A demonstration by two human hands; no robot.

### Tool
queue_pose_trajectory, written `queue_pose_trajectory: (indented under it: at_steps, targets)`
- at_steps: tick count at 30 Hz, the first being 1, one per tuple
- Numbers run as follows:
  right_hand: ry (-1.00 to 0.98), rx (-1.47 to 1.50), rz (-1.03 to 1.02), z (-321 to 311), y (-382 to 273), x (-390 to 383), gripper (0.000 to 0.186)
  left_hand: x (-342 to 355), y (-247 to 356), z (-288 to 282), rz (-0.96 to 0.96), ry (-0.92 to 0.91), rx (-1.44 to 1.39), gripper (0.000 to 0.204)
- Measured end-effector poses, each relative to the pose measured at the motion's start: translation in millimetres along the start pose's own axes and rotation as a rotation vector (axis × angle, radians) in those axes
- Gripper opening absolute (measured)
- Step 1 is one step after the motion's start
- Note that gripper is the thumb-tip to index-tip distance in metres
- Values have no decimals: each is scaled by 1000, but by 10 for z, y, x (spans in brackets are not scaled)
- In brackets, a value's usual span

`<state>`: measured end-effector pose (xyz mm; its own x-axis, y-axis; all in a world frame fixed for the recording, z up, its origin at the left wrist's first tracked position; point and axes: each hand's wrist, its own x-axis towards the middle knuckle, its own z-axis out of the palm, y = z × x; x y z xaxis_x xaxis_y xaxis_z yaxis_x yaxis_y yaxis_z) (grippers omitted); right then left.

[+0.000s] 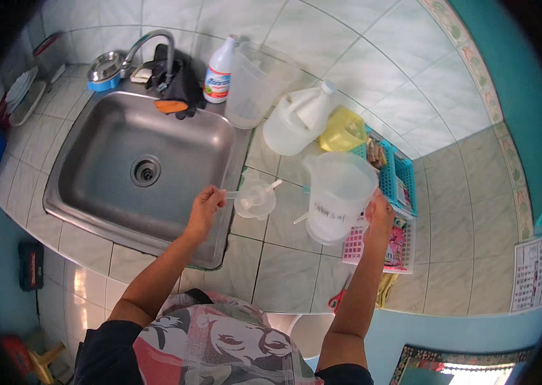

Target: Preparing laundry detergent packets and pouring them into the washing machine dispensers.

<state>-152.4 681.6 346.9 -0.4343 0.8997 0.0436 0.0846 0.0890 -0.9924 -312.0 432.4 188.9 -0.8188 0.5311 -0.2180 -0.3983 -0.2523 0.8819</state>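
Observation:
My left hand (205, 212) is closed on the handle of a small translucent plastic cup, funnel-like in shape (259, 201), held over the counter just right of the sink. A thin white stick-like piece shows at its upper edge; whether it belongs to the cup I cannot tell. My right hand (380, 215) grips a translucent plastic pitcher (338, 192) by its right side, where the handle is mostly hidden by the fingers. Dark handwriting marks the pitcher's wall. A gap of counter separates the cup from the pitcher.
Left lies a steel sink (225, 192) with a curved faucet (155, 33). Behind stand a white bottle (220, 70), a clear container (252, 83), a white jug (296, 122) and a yellow container (343, 130). Right are blue (406, 186) and pink baskets (354, 247); red-handled scissors (336, 301) lie at the front edge.

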Motion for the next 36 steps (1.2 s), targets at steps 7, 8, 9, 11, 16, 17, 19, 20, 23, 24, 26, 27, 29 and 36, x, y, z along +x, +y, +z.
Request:
queue_pose_trajectory:
  at_steps: [7,8,9,11,16,17,19,20,23,24,26,27,29,36]
  targets:
    - [110,440,-37,-112,98,256,30,-25,95,70,86,10,68,20]
    - [120,446,-39,-78,147,265,30,-26,103,72,83,26,95,19]
    - [101,516,-35,1,201,263,29,-26,105,44,84,22,102,19]
    - [98,652,-14,103,378,301,28,-26,98,21,73,9,133,19]
    - [116,747,-26,413,854,329,28,-15,115,52,38,42,193,19]
    - [104,818,-2,488,919,313,26,-13,112,49,64,37,184,19]
    - [135,822,24,616,1080,328,29,-30,145,72,68,30,196,19]
    - [162,820,46,655,1151,337,31,-41,164,91,73,23,201,19]
    - [159,865,57,812,1281,292,31,-75,214,114,53,33,185,20]
    - [152,870,69,845,1319,282,31,-64,197,103,53,45,191,20]
    - [154,857,84,890,1387,266,30,-24,139,66,86,29,189,20]
    - [152,858,91,896,1416,263,30,-26,150,73,84,34,194,20]
    - [178,822,57,902,1471,261,32,-35,180,84,116,23,285,21]
    - [218,580,-47,765,1590,382,34,-1,113,1,277,40,565,19]
